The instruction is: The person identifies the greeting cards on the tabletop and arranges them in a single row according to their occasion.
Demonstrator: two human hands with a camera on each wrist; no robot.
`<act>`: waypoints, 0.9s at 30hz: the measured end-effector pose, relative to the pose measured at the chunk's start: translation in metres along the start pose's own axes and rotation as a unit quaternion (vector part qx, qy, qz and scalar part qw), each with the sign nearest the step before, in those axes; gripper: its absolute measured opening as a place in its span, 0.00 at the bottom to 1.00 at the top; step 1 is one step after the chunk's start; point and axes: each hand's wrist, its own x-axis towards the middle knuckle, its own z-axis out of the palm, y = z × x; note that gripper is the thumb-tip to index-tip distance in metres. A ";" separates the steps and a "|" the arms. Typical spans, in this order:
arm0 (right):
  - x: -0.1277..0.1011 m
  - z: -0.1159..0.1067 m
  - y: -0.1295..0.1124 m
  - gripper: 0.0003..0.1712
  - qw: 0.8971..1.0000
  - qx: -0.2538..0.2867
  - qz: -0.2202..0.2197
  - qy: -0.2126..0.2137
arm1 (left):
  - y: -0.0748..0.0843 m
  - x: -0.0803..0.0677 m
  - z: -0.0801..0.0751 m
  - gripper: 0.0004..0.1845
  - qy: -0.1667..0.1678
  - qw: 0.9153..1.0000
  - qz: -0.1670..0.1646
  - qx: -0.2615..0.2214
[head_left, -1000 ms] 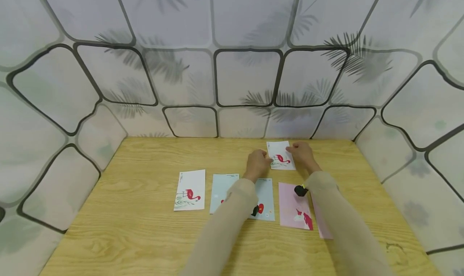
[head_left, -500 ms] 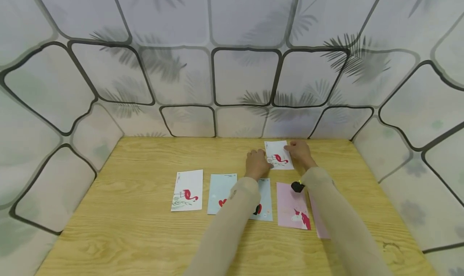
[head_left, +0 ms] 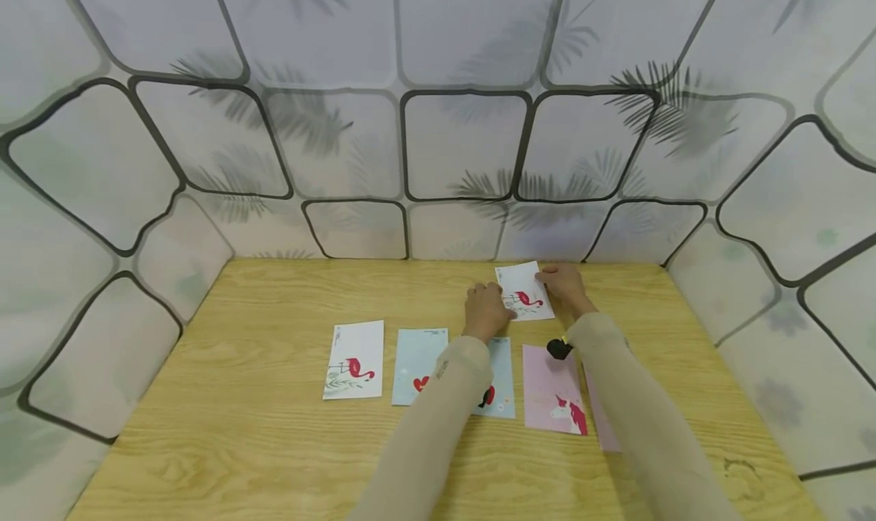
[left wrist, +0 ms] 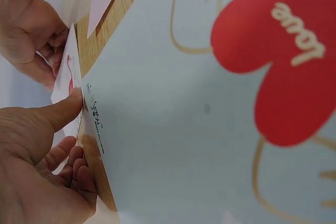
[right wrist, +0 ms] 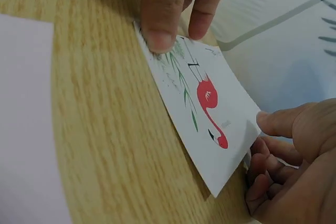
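A white card with a red flamingo (head_left: 523,289) lies at the far side of the wooden table, slightly lifted at its right edge. My left hand (head_left: 486,312) is at its near left corner; the thumb (right wrist: 160,32) lies on the printed face and the fingers are at the edge. At the opposite edge, my right hand (head_left: 564,287) pinches the card, thumb on top and fingers curled beneath. In the left wrist view a light blue card (left wrist: 173,114) with a red heart fills most of the picture.
A second flamingo card (head_left: 354,361) lies at the left. Beside it is another light blue card (head_left: 414,361). A pink unicorn card (head_left: 554,392) and another pink card (head_left: 601,414), partly under the right sleeve, lie to the right. A patterned cloth wall (head_left: 465,148) borders the table.
The flamingo card between my hands has turned slightly, its far edge shifting a little away and left. Both hands stay at its edges; the other cards have not moved on the table.
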 end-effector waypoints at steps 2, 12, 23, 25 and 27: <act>0.001 0.000 0.001 0.25 1.000 0.019 -0.003 0.002 | 0.001 0.001 0.000 0.30 -0.002 1.000 0.000 -0.002; -0.001 -0.005 0.002 0.24 0.996 0.082 -0.028 0.000 | -0.003 0.000 -0.001 0.34 0.001 1.000 0.014 -0.004; -0.013 -0.020 -0.011 0.21 0.986 0.146 -0.068 -0.040 | -0.019 0.006 -0.017 0.14 0.044 0.979 0.072 -0.184; -0.016 -0.021 -0.014 0.20 0.984 0.154 -0.074 -0.041 | -0.022 0.006 -0.024 0.11 0.047 0.972 0.079 -0.215; -0.018 -0.023 -0.018 0.19 0.982 0.164 -0.083 -0.043 | -0.023 0.005 -0.032 0.10 0.049 0.965 0.083 -0.243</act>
